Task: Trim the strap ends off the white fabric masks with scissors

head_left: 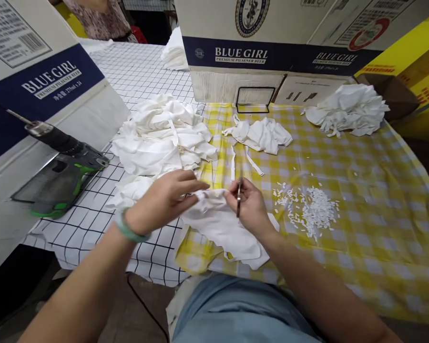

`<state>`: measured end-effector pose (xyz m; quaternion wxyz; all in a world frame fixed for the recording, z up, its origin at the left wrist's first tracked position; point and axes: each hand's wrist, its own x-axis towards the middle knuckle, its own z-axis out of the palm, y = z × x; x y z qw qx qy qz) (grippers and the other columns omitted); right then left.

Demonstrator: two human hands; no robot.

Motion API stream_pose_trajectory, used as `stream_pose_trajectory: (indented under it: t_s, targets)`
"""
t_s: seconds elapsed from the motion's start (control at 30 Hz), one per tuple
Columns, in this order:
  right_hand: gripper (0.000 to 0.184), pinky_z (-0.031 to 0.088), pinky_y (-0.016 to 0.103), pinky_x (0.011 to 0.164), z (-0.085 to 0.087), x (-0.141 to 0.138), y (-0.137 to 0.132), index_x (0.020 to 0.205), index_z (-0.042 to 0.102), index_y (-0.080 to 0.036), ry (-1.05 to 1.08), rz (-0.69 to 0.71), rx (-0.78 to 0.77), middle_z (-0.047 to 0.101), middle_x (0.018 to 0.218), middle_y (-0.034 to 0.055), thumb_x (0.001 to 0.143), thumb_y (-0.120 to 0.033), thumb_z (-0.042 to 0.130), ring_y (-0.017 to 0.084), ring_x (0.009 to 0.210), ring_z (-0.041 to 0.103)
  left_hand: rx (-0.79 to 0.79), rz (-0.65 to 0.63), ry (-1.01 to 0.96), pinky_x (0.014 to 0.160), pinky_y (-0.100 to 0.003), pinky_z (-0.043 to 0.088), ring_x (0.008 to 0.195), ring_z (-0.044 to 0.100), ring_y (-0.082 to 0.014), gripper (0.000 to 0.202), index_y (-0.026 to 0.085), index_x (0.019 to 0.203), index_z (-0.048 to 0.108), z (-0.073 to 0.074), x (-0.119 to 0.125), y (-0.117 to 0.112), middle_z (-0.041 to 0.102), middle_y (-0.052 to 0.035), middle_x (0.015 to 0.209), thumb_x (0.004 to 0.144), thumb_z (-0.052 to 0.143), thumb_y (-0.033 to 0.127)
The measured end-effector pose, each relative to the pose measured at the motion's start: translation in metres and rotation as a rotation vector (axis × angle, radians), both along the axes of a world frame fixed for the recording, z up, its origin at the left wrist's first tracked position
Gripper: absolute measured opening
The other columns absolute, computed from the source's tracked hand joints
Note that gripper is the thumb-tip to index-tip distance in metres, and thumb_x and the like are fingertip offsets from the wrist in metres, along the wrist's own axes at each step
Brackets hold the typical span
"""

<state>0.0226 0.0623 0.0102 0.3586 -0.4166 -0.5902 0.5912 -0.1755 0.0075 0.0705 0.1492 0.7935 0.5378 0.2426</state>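
Note:
A white cloth garment lies spread in front of me near the table's front edge, with two narrow white straps reaching away from it. My left hand, with a pale green band at the wrist, is over the garment's left upper edge. Its fingers are stretched and apart, and nothing shows between them. In my right hand is a slim metal tool that looks like thread snips, its blurred tip pointing away from me. The right thumb and fingertips are at the garment's top edge; whether they also pinch cloth is hidden.
White garments lie in a heap at left, a small bunch ahead and a pile at back right. Small white bits are scattered at right. A power drill stands by the left carton. Another carton stands behind.

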Motion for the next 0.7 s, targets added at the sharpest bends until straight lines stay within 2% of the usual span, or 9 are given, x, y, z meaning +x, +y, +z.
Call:
stream_pose_trajectory:
  t_s: [0.1, 0.17, 0.23, 0.3, 0.33, 0.4, 0.5, 0.57, 0.7]
  targets:
    - [0.027, 0.047, 0.025, 0.063, -0.004, 0.008, 0.006, 0.08, 0.047, -0.021, -0.007, -0.064, 0.0, 0.052, 0.073, -0.0027, 0.073, -0.038, 0.068, 0.011, 0.063, 0.051, -0.14, 0.09, -0.313, 0.069, -0.032, 0.054, 0.083, 0.064, -0.0182, 0.022, 0.024, 0.098, 0.073, 0.0, -0.063, -0.017, 0.068, -0.0068, 0.092, 0.093, 0.053, 0.033]
    - [0.026, 0.046, 0.024, 0.062, -0.005, 0.017, 0.006, 0.081, 0.047, -0.022, -0.005, -0.048, 0.026, 0.05, 0.074, -0.0031, 0.074, -0.037, 0.067, 0.01, 0.062, 0.048, -0.114, 0.319, -0.209, 0.084, -0.044, 0.054, 0.089, 0.064, -0.0205, 0.027, 0.021, 0.094, 0.072, -0.004, -0.096, -0.027, 0.069, -0.0059, 0.093, 0.092, 0.054, 0.041]
    - [0.025, 0.045, 0.024, 0.061, -0.005, 0.022, 0.003, 0.081, 0.046, -0.022, 0.003, -0.018, 0.053, 0.048, 0.075, -0.0037, 0.075, -0.036, 0.066, 0.01, 0.062, 0.047, 0.015, 0.525, 0.005, 0.101, -0.061, 0.041, 0.102, 0.06, -0.025, 0.027, 0.02, 0.102, 0.07, -0.007, -0.103, -0.032, 0.067, -0.0057, 0.1, 0.09, 0.057, 0.04]
    - [0.024, 0.044, 0.024, 0.062, -0.004, 0.023, -0.001, 0.082, 0.045, -0.022, 0.016, 0.031, 0.077, 0.047, 0.077, -0.0034, 0.076, -0.033, 0.066, 0.01, 0.064, 0.047, 0.129, 0.542, 0.053, 0.11, -0.062, 0.03, 0.118, 0.052, -0.0275, 0.031, 0.02, 0.119, 0.063, -0.008, -0.081, -0.029, 0.062, -0.0068, 0.113, 0.09, 0.056, 0.031]
    - [0.023, 0.044, 0.024, 0.063, -0.003, 0.024, -0.003, 0.082, 0.045, -0.022, 0.03, 0.061, 0.09, 0.047, 0.078, -0.0027, 0.077, -0.031, 0.066, 0.011, 0.067, 0.048, 0.127, 0.456, -0.03, 0.111, -0.055, 0.034, 0.124, 0.049, -0.0262, 0.036, 0.021, 0.126, 0.058, -0.008, -0.062, -0.024, 0.06, -0.0077, 0.119, 0.091, 0.052, 0.026]
    - [0.02, 0.045, 0.024, 0.066, 0.002, 0.026, -0.007, 0.083, 0.046, -0.022, 0.058, 0.129, 0.109, 0.05, 0.082, -0.001, 0.078, -0.027, 0.065, 0.011, 0.072, 0.051, -0.055, 0.151, -0.251, 0.106, -0.046, 0.043, 0.121, 0.052, -0.0251, 0.035, 0.022, 0.124, 0.058, -0.01, -0.018, -0.011, 0.06, -0.0096, 0.12, 0.09, 0.052, 0.028]
    - [0.016, 0.046, 0.026, 0.071, 0.012, 0.033, -0.011, 0.084, 0.047, -0.022, 0.042, 0.193, 0.157, 0.053, 0.086, 0.0009, 0.079, -0.019, 0.062, 0.014, 0.08, 0.054, -0.318, -0.052, -0.397, 0.084, -0.035, 0.052, 0.091, 0.062, -0.0196, 0.018, 0.02, 0.101, 0.064, -0.015, 0.031, 0.008, 0.065, -0.0059, 0.093, 0.087, 0.056, 0.027]
    - [0.016, 0.047, 0.028, 0.075, 0.016, 0.04, -0.013, 0.084, 0.048, -0.023, 0.002, 0.195, 0.207, 0.054, 0.085, 0.0008, 0.078, -0.016, 0.061, 0.015, 0.083, 0.055, -0.405, -0.064, -0.448, 0.067, -0.028, 0.049, 0.073, 0.058, -0.0151, 0.009, 0.018, 0.088, 0.061, -0.017, 0.044, 0.009, 0.061, -0.0025, 0.079, 0.086, 0.053, 0.022]
    - [0.019, 0.045, 0.028, 0.074, 0.007, 0.046, -0.014, 0.087, 0.052, -0.023, -0.076, 0.146, 0.293, 0.053, 0.084, -0.0009, 0.076, -0.01, 0.06, 0.015, 0.08, 0.054, -0.19, 0.091, -0.397, 0.067, -0.027, 0.042, 0.074, 0.05, -0.0143, 0.013, 0.018, 0.083, 0.052, -0.014, 0.048, -0.014, 0.055, -0.0017, 0.081, 0.077, 0.049, 0.007]
